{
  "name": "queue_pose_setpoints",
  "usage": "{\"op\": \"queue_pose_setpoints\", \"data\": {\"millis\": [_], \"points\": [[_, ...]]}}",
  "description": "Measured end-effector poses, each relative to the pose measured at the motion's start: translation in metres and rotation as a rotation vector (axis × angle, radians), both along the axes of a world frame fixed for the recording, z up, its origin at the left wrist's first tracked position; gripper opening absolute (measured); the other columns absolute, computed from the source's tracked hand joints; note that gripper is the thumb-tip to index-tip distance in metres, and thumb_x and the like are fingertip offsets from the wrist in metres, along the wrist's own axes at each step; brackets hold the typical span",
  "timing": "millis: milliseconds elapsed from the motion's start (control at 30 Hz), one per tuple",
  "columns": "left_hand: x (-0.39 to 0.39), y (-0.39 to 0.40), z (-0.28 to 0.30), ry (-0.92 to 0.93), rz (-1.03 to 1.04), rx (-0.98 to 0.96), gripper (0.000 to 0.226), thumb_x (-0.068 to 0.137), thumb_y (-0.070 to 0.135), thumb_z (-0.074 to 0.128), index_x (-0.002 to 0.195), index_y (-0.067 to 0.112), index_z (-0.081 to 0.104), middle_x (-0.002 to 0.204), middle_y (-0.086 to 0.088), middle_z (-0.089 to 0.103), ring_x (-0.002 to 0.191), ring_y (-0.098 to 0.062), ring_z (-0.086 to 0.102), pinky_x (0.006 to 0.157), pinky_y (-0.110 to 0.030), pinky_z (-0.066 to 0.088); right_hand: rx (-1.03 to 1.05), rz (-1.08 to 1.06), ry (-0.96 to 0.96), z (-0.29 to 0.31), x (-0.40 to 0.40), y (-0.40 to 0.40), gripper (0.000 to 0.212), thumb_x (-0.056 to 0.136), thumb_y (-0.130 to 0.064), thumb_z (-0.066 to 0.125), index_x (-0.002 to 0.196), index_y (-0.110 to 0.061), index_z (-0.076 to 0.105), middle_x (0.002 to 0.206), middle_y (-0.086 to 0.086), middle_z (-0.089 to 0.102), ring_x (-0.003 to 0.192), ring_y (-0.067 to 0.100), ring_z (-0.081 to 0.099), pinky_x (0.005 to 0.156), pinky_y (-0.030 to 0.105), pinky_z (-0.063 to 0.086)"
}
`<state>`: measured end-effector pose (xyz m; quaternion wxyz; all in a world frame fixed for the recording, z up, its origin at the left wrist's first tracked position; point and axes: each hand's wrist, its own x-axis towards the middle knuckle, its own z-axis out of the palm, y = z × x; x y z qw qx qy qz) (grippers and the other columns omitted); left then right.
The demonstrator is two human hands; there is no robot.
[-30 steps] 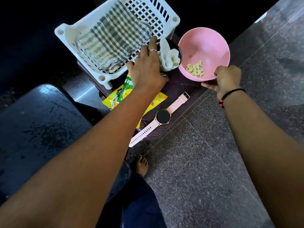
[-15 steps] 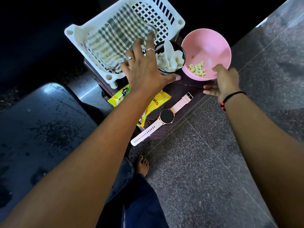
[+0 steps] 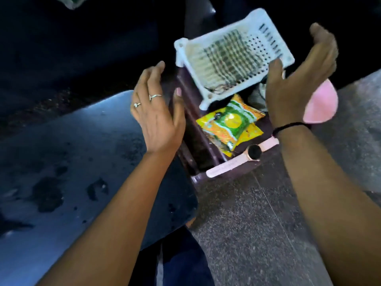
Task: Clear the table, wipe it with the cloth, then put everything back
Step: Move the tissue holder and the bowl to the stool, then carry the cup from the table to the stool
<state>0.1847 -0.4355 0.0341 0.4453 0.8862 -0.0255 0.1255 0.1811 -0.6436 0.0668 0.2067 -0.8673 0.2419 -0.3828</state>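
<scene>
Evidently no clearing is done yet. On the table (image 3: 208, 145) are seen the basket (image 3: 274, 36) holding the cloth (image 3: 228, 58), snack packets (image 3: 231, 122), a watch (image 3: 254, 152) and a pink bowl (image 3: 321, 104). Left hand (image 3: 158, 112) and right hand (image 3: 296, 79) are held empty, fingers loosely spread, either side of the basket. Clearing, wiping and replacing all remain.

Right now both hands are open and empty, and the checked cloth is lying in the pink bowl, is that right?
Not quite. The left hand and right hand are open and empty, but the checked cloth lies in the white basket, not the pink bowl. The head view shows it.
</scene>
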Motion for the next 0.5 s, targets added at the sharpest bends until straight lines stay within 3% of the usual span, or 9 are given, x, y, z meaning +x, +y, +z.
{"op": "queue_pose_setpoints", "data": {"millis": [100, 233, 500], "points": [[-0.008, 0.094, -0.002, 0.008, 0.166, 0.026, 0.049, 0.094, 0.022, 0.05, 0.14, 0.012, 0.039, 0.143, -0.008, 0.041, 0.134, -0.022, 0.036, 0.11, -0.039, 0.026, 0.1, 0.203, 0.104, -0.006, 0.02, 0.11, 0.074, 0.074, -0.024, 0.055, 0.138, 0.008, 0.037, 0.142, 0.027, 0.039, 0.133, 0.045, 0.033, 0.113, 0.043, 0.018], [-0.043, 0.219, -0.008, 0.074, 0.415, 0.077, 0.052, 0.092, 0.019, 0.051, 0.141, 0.007, 0.038, 0.144, -0.011, 0.042, 0.136, -0.026, 0.035, 0.111, -0.034, 0.02, 0.17, 0.509, 0.285, -0.019, 0.009, 0.269, 0.075, 0.071, -0.028, 0.052, 0.142, -0.006, 0.038, 0.148, 0.021, 0.035, 0.138, 0.037, 0.031, 0.115, 0.039, 0.017], [-0.152, 0.46, -0.026, 0.262, 0.862, 0.164, 0.058, 0.087, 0.019, 0.053, 0.142, 0.009, 0.037, 0.144, -0.022, 0.038, 0.135, -0.037, 0.033, 0.111, -0.043, 0.022, 0.201, 0.998, 0.607, -0.04, -0.056, 0.536, 0.075, 0.078, -0.025, 0.056, 0.147, -0.019, 0.028, 0.154, 0.012, 0.025, 0.144, 0.028, 0.019, 0.118, 0.044, 0.012]]}}
